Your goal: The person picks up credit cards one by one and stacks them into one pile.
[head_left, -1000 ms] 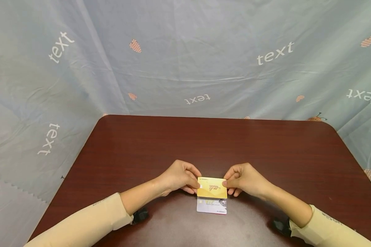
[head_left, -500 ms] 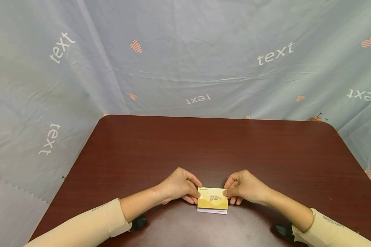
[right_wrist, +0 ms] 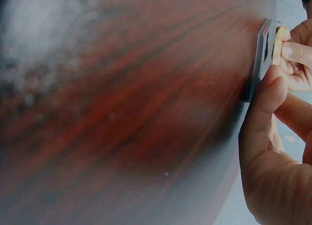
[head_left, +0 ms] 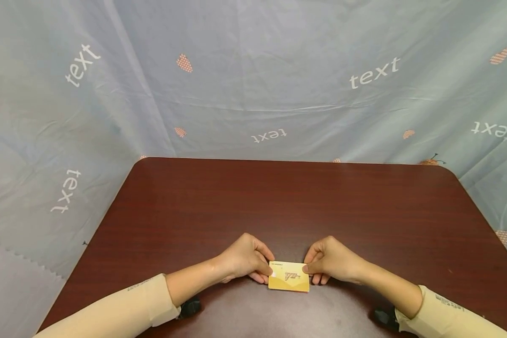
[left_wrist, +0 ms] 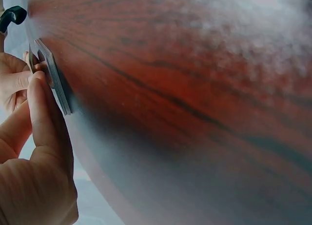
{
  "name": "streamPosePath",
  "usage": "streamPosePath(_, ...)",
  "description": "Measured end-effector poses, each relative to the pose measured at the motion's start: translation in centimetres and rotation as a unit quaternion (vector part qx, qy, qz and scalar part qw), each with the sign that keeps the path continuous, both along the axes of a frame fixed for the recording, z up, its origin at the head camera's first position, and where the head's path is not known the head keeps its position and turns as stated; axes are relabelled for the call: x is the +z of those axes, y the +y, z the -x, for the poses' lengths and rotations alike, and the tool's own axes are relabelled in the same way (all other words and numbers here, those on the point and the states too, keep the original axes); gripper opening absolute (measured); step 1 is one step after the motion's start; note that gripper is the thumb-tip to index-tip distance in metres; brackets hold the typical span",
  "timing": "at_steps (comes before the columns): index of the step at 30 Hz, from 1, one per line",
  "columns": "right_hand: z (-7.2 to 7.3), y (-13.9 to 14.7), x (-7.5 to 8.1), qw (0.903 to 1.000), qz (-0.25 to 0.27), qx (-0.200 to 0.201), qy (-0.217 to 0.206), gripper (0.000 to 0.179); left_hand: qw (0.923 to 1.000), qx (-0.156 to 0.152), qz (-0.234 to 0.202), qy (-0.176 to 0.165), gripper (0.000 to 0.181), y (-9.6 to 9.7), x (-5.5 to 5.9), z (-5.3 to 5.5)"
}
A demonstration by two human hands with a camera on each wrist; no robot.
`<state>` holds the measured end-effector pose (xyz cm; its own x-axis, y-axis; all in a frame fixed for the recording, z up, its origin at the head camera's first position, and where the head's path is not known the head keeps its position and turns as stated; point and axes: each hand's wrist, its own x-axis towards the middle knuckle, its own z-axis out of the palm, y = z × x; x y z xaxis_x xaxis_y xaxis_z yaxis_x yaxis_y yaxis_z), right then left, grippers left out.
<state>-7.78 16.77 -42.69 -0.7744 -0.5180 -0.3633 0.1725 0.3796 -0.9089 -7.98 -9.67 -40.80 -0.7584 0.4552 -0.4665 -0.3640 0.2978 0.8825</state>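
A yellow plastic card [head_left: 288,276] with reddish lettering is held level between both hands. The left hand [head_left: 246,257] pinches its left edge between thumb and fingers, and the right hand [head_left: 333,259] pinches its right edge. Underneath lies a small stack of cards [left_wrist: 59,83], whose layered edges show in the left wrist view. The right wrist view has the same card stack [right_wrist: 257,64] on the tabletop, with a narrow gap between it and the yellow card [right_wrist: 278,45]. From the head view the yellow card hides the stack almost entirely.
A dark red-brown wooden table [head_left: 279,202] with rounded far corners carries the cards near its front. Behind and beside it hangs a grey-blue curtain [head_left: 253,84] printed with "text". Black wrist-worn devices [head_left: 190,307] sit under the forearms.
Both hands have brought the yellow card toward the person. A white card marked VIP, visible below it one second ago, is now covered by it.
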Motion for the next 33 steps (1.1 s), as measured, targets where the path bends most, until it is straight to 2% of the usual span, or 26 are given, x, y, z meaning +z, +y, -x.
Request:
streamPosePath(16,0.04,-0.05,-0.24,0.9996,-0.017,0.007,0.019,0.010,0.9998,-0.007,0.008,0.019,0.026,0.23,-0.27,-0.16)
streamPosePath(24,0.05,-0.05,-0.16,0.9997,-0.017,0.007,0.015,0.011,0.9993,-0.014,0.015,0.030,0.024,0.27,-0.06,-0.23)
streamPosePath(33,0.03,-0.11,-0.20,0.9997,-0.017,0.008,0.015,0.011,0.9990,-0.015,0.025,0.035,0.023,0.29,-0.35,-0.19)
